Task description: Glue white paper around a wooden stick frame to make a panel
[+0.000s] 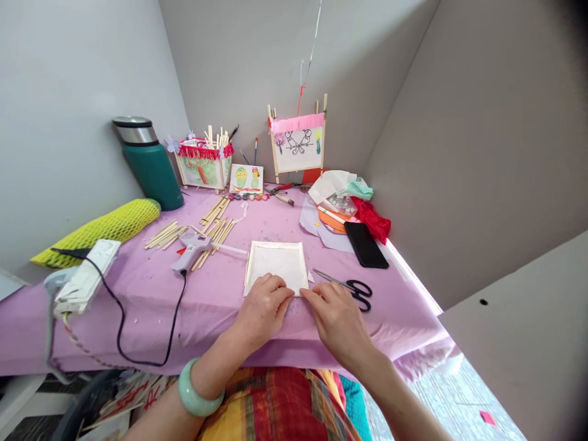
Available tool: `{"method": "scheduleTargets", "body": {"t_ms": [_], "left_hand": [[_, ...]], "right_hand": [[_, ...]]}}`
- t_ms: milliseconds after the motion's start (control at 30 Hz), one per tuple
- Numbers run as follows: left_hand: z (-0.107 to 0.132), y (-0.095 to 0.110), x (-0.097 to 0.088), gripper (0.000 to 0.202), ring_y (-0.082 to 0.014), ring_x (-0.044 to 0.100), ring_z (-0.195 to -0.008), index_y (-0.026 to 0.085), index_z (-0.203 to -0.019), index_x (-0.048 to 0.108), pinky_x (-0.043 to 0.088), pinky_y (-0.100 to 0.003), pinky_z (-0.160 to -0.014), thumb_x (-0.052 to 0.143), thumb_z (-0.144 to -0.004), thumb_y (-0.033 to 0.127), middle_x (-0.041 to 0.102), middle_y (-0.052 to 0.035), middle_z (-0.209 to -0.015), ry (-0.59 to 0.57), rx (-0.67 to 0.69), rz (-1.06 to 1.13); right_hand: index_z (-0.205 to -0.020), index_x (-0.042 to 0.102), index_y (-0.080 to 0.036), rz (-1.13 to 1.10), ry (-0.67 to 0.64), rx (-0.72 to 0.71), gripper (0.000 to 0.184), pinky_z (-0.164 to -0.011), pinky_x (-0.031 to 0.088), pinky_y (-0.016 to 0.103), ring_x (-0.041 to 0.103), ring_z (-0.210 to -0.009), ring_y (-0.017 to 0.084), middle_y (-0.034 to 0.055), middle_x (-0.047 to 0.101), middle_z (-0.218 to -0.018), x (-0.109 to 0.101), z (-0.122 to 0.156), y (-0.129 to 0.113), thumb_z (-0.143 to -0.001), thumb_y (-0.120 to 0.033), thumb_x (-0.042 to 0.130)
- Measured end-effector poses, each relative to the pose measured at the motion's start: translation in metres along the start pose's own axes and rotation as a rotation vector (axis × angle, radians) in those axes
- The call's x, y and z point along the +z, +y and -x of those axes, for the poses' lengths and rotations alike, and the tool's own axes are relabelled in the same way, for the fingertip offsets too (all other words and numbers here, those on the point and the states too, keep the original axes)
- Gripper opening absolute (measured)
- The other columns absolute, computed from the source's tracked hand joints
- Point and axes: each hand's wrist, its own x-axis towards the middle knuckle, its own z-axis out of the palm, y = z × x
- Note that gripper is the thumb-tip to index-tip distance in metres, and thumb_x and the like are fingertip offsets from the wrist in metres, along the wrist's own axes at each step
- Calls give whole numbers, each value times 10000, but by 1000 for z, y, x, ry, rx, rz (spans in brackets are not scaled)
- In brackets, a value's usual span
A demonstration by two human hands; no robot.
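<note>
A square frame of wooden sticks covered with white paper lies flat on the purple tablecloth in front of me. My left hand rests on its near edge, fingers curled down and pressed against the paper. My right hand sits at the frame's near right corner, fingertips pressed on the edge. Neither hand lifts the frame. A pale green bangle circles my left wrist.
Black-handled scissors lie just right of the frame. A glue gun with a black cord and loose wooden sticks lie to the left. A black phone, paper scraps, a green flask, a power strip and two paper lanterns stand behind.
</note>
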Motion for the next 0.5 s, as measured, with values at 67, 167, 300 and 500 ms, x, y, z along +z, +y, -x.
{"method": "scheduleTargets", "body": {"t_ms": [67,167,300,500], "left_hand": [[0,0,1,179,-190,508,-811,169,-877,669,451,-361,-755,492,-899,157,599,-61,-836,-6,-8,-6],[0,1,1,181,-192,509,-817,165,-860,672,449,-363,-759,495,-896,154,595,-62,-836,-9,-21,-9],[0,0,1,179,-192,513,-828,160,-866,674,452,-358,-761,497,-896,154,594,-67,-851,4,-26,9],[0,-1,0,180,-190,519,-819,159,-863,681,447,-353,-750,505,-889,142,595,-65,-840,1,-17,18]], "right_hand": [[-1104,634,-212,45,9,4,295,-761,374,373,493,-858,230,87,623,-944,7,-1,-2,-926,-130,413],[-1074,643,-215,68,18,3,300,-748,369,378,495,-856,233,86,628,-945,11,-2,-1,-914,-108,412],[-1123,624,-219,-184,73,36,338,-791,414,364,520,-894,219,76,616,-945,10,-2,8,-901,-90,404],[-1056,657,-198,-356,197,124,331,-793,445,323,538,-898,192,74,585,-913,8,6,17,-897,-86,390]]}}
